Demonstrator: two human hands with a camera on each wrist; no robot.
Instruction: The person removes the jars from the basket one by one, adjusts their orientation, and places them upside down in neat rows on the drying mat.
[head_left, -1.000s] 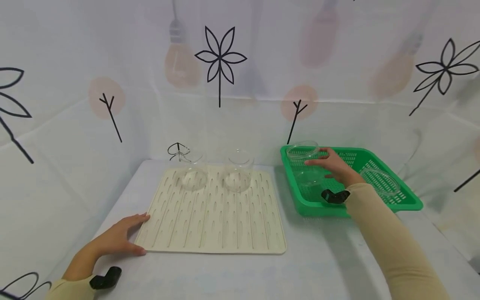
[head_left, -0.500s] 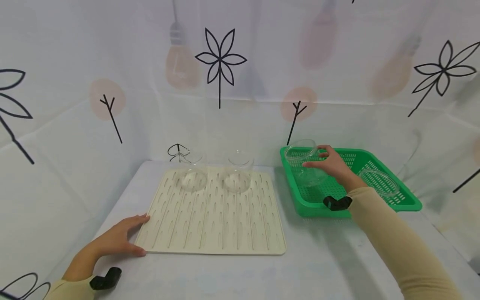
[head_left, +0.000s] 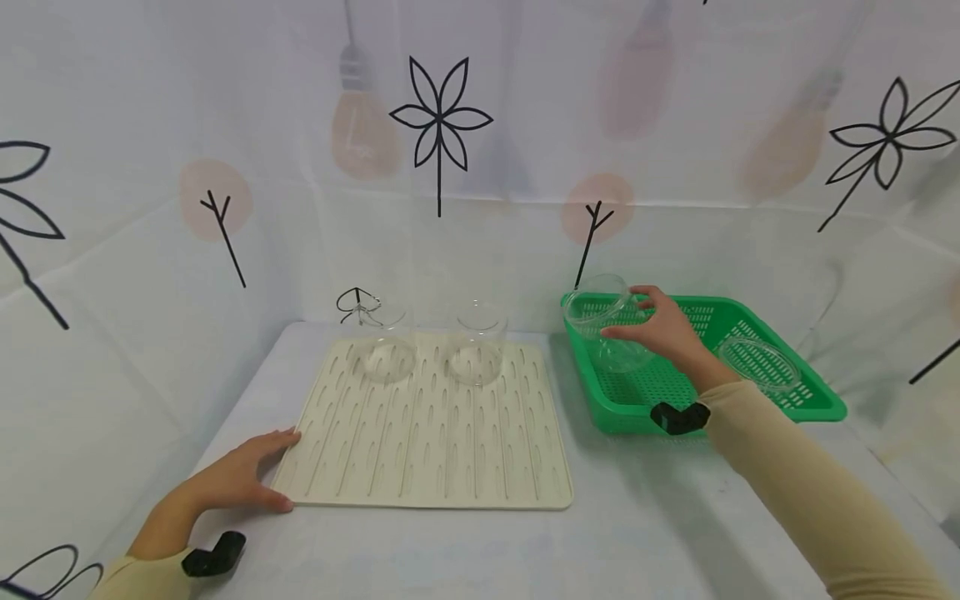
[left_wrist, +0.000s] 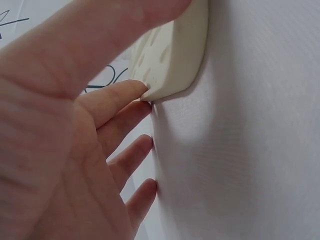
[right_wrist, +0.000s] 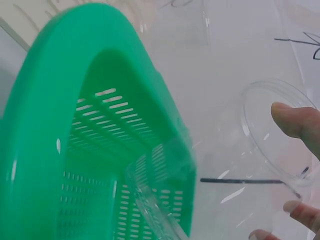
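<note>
In the head view my right hand (head_left: 663, 333) holds a clear cylindrical container (head_left: 600, 312) by its side, over the left part of the green basket (head_left: 637, 417). The container leans to the left; its lower end shows faintly inside the basket. Up close in the right wrist view, thumb and fingertips lie around its clear rim (right_wrist: 254, 135). My left hand (head_left: 228, 479) touches the front left corner of a cream ribbed mat (head_left: 420, 442), fingers at the left edge and thumb by the front edge. Two clear containers (head_left: 387, 358) stand side by side on the mat's back part.
At the basket's right end lies a clear round piece (head_left: 761, 364), perhaps a lid. A white patterned cloth (head_left: 480, 250) hangs behind the white-covered table (head_left: 420, 554). The basket stands to the right of the mat.
My right hand has shifted slightly left and up, and the clear container has tilted further to the left. My left hand has stayed at the mat's corner.
</note>
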